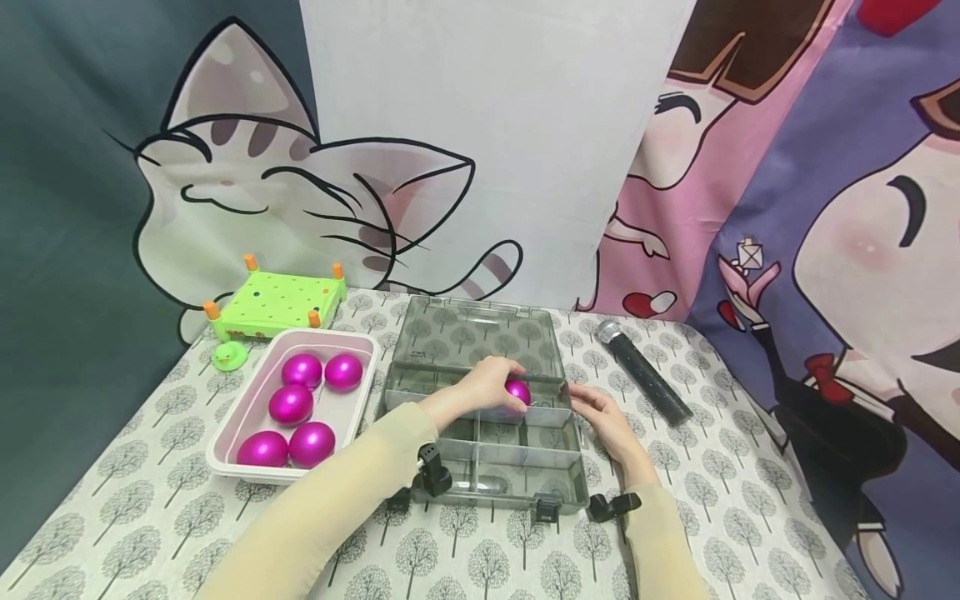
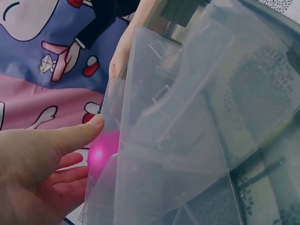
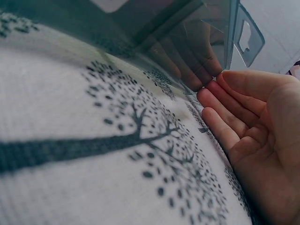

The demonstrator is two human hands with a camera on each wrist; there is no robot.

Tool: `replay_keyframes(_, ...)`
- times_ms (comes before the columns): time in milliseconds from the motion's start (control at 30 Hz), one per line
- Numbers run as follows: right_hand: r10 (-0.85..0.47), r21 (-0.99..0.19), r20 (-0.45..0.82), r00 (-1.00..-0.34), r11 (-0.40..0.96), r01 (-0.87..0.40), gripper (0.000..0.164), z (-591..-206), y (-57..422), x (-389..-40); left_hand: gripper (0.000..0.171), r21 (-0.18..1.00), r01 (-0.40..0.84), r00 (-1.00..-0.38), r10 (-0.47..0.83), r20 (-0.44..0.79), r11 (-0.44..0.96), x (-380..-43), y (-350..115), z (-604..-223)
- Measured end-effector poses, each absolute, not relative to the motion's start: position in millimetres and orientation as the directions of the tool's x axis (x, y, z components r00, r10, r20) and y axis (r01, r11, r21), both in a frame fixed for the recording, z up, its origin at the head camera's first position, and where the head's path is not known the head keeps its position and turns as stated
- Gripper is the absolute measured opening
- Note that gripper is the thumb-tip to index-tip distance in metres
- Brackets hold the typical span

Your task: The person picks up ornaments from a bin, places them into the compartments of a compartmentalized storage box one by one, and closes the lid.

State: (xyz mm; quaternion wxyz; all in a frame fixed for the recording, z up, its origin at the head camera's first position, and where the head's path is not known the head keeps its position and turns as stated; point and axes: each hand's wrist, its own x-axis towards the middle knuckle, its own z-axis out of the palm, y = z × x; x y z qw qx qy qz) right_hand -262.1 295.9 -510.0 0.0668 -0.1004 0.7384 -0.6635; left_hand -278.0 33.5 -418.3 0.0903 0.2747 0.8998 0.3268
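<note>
Here, ball [image 1: 518, 391]: it is in the back row of the box [image 1: 495, 502], toward the right; if it touches the floor, I cannot tell.
Left hand [image 1: 489, 385]: grips the ball between thumb and fingers.
Right hand [image 1: 606, 423]: relaxed, fingertips touching the box's side wall.
Ball handling: probably light, with glossy skin, so maybe slippery; softness is not sure.
Best hold: around its widest part, with gentle pressure.
Lid [image 1: 480, 337] writing: small marks at left, too small for reading.
</note>
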Motion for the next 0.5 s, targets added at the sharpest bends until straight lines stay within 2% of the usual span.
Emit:
replay_keyframes(200, -0.23, -0.991, 0.03, -0.973, 0.119, -0.058, 0.047, -511, 296, -261, 0.058, 0.603, 0.463, -0.82, 0.572, 0.014, 0.649, -276, 30, -411)
replay_keyframes(500, -0.23, -0.99, 0.037, -0.973, 0.121, -0.067, 0.046, -511, 296, -263, 0.045, 0.584, 0.533, -0.741, 0.671, -0.027, 0.612, -271, 6, -372)
